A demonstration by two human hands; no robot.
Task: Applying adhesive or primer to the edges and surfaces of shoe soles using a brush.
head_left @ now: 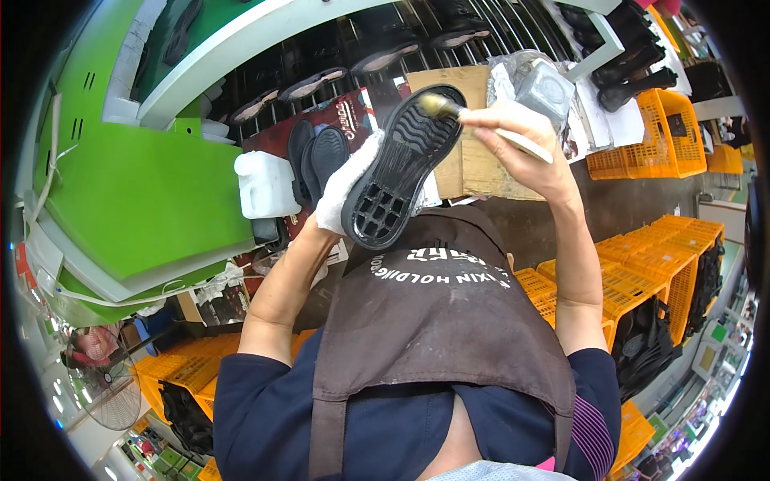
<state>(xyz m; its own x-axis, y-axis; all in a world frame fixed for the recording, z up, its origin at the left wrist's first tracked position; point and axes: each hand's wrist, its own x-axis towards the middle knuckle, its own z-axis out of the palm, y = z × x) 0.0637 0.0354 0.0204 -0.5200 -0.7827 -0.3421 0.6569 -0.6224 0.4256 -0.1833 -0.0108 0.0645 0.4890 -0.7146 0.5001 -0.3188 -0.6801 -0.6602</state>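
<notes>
My left hand [346, 188], in a white glove, grips a black shoe sole [401, 164] by its left edge, tilted with its inner face toward me. Wavy ribs line its upper part and a grid of square hollows fills the heel. My bare right hand [521, 144] is closed around the pale handle of a brush [439, 107]. The yellowish bristles touch the sole near its toe end. Just left of my gloved hand, more black soles [327, 156] stand on the bench beside a white plastic jug [267, 185].
Brown cardboard [473, 172] lies on the bench behind the sole. Farther back, black shoe uppers [385, 58] rest on a roller rack. A clear container [545, 94] stands at the right. A green machine [144, 204] fills the left, and orange crates [650, 264] stand to the right.
</notes>
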